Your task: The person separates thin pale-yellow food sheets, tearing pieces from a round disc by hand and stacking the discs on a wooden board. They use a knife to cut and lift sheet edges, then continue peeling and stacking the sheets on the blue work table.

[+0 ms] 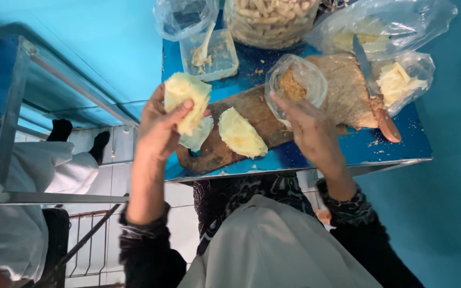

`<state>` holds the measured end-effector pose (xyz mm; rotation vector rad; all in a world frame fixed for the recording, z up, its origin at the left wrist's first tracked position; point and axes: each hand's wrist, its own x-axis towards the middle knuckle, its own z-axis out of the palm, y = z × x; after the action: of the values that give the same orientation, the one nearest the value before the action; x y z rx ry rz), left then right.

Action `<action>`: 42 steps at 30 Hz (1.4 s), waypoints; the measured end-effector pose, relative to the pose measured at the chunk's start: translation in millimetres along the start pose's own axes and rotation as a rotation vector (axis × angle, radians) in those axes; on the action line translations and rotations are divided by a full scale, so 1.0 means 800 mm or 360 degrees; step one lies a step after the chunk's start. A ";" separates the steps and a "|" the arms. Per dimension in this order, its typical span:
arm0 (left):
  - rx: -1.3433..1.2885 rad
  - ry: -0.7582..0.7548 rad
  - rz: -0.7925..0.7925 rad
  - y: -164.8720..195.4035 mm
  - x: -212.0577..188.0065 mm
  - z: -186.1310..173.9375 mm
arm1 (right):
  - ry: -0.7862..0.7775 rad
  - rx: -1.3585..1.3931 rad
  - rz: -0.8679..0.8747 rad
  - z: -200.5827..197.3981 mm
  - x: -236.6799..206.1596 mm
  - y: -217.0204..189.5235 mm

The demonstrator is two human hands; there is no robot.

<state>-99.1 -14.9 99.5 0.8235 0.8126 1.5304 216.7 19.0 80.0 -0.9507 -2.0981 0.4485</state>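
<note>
I see the left hand [158, 130] raised above the near edge of the wooden board [252, 120], with its fingers closed around a folded pale yellow sheet [187, 101] of soft dough or wrapper. The thumb presses the front of it, and a thinner, almost transparent piece hangs just under the hand. A second folded yellow piece [240, 133] lies flat on the board, just beside the left hand and between both hands.

The right hand [308, 125] is reaching forward with fingers spread, and the fingertips touch the rim of a clear plastic bag [297, 85] that holds brown crumbs. I cannot tell if the fingers really pinch the plastic or only rest on it.

The board is dark, worn wood, lying on a blue table [401, 133]. A knife with a wooden handle [374, 96] lies across the far right of the board. Both forearms have dark patterned sleeves, with the wrists bent slightly inward.
</note>
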 end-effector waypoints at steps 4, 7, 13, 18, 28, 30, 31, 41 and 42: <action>0.0099 -0.0192 -0.0210 0.034 0.021 -0.009 | -0.0205 -0.0313 -0.0505 -0.001 -0.001 -0.038; 0.0130 -0.0178 -0.0252 0.043 0.031 -0.006 | -0.0411 -0.0322 -0.0844 0.023 -0.005 -0.046; 0.0465 -0.0413 -0.0326 0.059 0.046 -0.006 | -0.0704 -0.0247 -0.0785 0.041 0.033 0.015; 0.0741 -0.0470 -0.0212 0.095 0.069 0.004 | -0.0520 0.0364 -0.0028 0.023 0.051 0.047; 0.0473 -0.1003 -0.0752 0.016 0.079 0.045 | -0.0118 0.0878 0.0729 -0.056 -0.016 0.073; 0.0639 -0.0944 -0.0739 -0.028 0.076 0.042 | -0.0044 0.0846 0.0749 -0.070 -0.030 0.079; 0.0723 -0.0915 -0.0731 -0.049 0.077 0.037 | -0.0006 0.0831 0.0756 -0.076 -0.036 0.081; 0.2325 -0.0680 0.0027 -0.092 0.043 -0.004 | -0.0013 0.0982 0.0672 -0.098 -0.043 0.047; 0.2479 -0.0628 0.0012 -0.090 0.034 0.003 | -0.0033 0.1033 0.0639 -0.097 -0.035 0.040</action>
<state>-63.1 19.2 40.8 2.1134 1.6488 0.4204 303.8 19.0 96.4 -0.9556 -1.5934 1.2553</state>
